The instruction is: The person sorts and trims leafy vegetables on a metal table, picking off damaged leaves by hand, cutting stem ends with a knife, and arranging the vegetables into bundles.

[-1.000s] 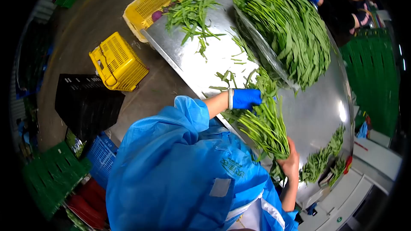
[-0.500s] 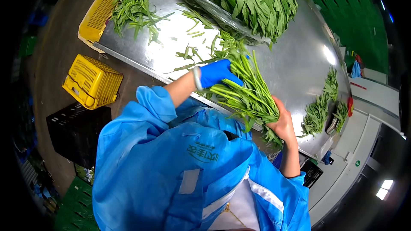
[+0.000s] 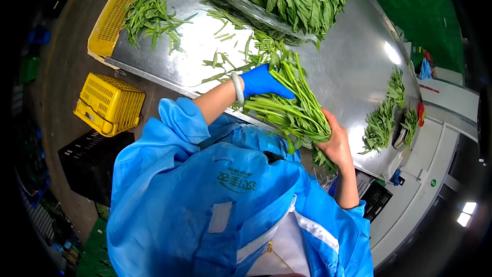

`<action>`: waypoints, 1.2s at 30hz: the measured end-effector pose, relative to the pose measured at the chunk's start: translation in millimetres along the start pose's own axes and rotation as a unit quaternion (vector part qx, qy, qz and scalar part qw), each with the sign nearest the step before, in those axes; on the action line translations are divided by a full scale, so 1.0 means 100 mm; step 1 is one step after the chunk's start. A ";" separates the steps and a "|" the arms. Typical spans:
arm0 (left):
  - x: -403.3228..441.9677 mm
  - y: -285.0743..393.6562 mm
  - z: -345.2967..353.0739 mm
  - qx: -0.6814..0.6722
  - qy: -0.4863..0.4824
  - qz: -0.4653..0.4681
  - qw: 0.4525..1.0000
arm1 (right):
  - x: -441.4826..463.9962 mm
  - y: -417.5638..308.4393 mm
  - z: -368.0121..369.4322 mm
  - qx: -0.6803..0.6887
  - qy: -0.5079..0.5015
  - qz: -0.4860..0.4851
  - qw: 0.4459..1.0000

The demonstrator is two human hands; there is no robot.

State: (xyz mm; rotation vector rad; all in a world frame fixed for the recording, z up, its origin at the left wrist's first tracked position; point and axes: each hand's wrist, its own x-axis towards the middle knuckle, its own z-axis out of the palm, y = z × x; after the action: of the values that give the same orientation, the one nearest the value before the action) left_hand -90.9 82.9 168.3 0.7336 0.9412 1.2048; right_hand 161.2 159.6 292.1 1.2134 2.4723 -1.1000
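A bunch of leafy green stems (image 3: 302,105) is held between both hands over the near edge of the metal table (image 3: 341,84). My left hand (image 3: 264,82), in a blue glove with a pale bangle at the wrist, is on the upper left of the bunch, thumb stretched along the stems. Bare, my right hand (image 3: 335,141) is wrapped round the bunch's lower right end. Beyond them lies a large heap of greens (image 3: 292,0) on clear plastic. Loose cut stems and leaves (image 3: 223,61) are scattered beside my left hand.
A small pile of greens (image 3: 154,15) lies at the table's left end, by a yellow crate (image 3: 110,18). Another yellow crate (image 3: 110,102) and a black crate (image 3: 92,159) stand below. More greens (image 3: 382,125) lie at the right, near white equipment (image 3: 430,159).
The view has shifted, so the table sits higher and further left. My left hand's thumb now stretches over the stems, while my right hand keeps its hold. The co-worker's gloved hand has left view.
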 end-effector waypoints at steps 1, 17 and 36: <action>0.03 -0.06 0.04 -0.031 0.026 -0.002 0.999 | 0.00 0.00 0.00 -0.010 0.002 0.004 1.000; -0.04 -0.08 -0.05 -0.050 0.068 0.024 0.996 | 0.03 0.29 0.03 0.151 -0.022 0.017 0.988; -0.07 -0.23 -0.34 0.032 0.133 -0.076 0.988 | 0.06 0.46 0.02 0.262 0.035 0.052 0.963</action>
State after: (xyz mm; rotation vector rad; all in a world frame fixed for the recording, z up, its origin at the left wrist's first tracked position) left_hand -111.6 70.5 134.7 0.5483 1.2393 1.1592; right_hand 191.0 180.2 263.4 1.5129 2.1945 -1.7790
